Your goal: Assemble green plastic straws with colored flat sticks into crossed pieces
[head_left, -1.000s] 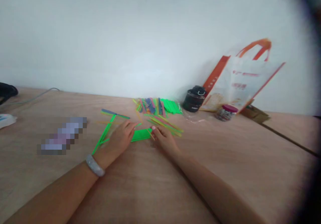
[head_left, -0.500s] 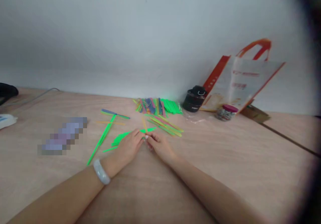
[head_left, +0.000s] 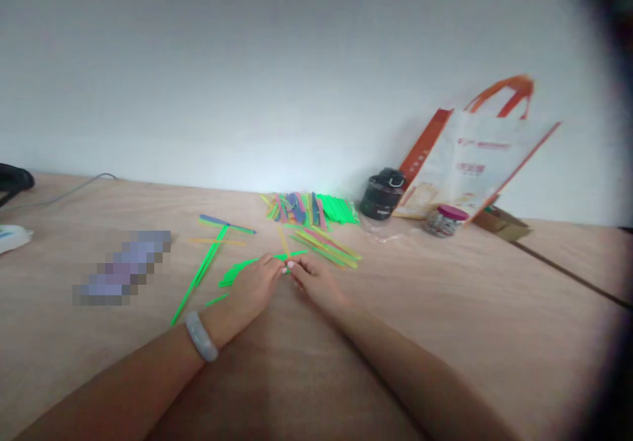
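My left hand [head_left: 254, 287] and my right hand [head_left: 319, 284] meet at the middle of the table, fingertips pinched close together. Between them a thin yellow-orange plastic propeller blade [head_left: 283, 240] points away from me, its near end hidden by my right fingers. A green plastic stick [head_left: 216, 300] pokes out from under my left hand toward the left; its other end is covered by the fingers. Just beyond the left hand lies a pile of green sticks [head_left: 235, 272]. Bright blades [head_left: 326, 246] in yellow, pink and green are spread beyond my right hand.
Left of my hands lie T-shaped propeller toys [head_left: 212, 256] with green stems, an orange blade across them. By the wall sits a bundle of coloured blades and green sticks [head_left: 311, 209]. At right are a black bottle [head_left: 382, 195], a red-lidded jar [head_left: 446, 221] and a tote bag [head_left: 475, 157].
The green stick under my left hand has tilted and its outer end sits slightly lower. My fingertips have shifted a little; the blade stays between them.
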The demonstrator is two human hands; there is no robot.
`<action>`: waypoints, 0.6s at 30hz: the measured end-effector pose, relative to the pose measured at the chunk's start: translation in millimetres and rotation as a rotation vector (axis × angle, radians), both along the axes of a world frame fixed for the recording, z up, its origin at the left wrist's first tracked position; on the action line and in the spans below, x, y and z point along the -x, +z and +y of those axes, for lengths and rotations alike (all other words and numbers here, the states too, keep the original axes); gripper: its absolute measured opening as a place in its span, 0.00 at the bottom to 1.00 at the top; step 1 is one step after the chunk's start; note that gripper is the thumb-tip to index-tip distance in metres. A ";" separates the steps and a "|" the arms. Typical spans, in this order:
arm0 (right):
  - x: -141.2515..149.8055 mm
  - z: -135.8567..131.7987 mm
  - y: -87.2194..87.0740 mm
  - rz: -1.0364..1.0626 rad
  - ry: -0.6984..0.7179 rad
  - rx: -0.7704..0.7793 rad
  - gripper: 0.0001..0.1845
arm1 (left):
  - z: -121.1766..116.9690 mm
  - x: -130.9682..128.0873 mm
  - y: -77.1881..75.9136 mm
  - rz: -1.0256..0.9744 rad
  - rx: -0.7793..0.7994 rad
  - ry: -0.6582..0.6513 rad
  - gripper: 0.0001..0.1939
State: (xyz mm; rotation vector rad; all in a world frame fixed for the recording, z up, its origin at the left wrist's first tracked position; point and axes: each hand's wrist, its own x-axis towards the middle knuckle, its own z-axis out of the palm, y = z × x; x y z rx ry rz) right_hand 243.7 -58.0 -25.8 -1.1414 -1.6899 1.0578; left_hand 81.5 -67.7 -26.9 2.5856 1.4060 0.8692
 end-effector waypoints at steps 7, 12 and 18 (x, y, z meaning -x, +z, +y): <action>-3.9 3.4 4.8 -0.016 0.033 -0.019 0.15 | 0.0 -0.3 8.2 -0.203 0.160 -0.010 0.11; -1.9 2.4 6.1 -0.012 0.043 -0.032 0.15 | 1.1 -2.8 13.5 -0.261 0.255 -0.010 0.14; -20.7 23.5 -0.7 0.052 -0.209 -0.062 0.20 | 3.2 4.0 10.7 -0.284 0.352 0.044 0.17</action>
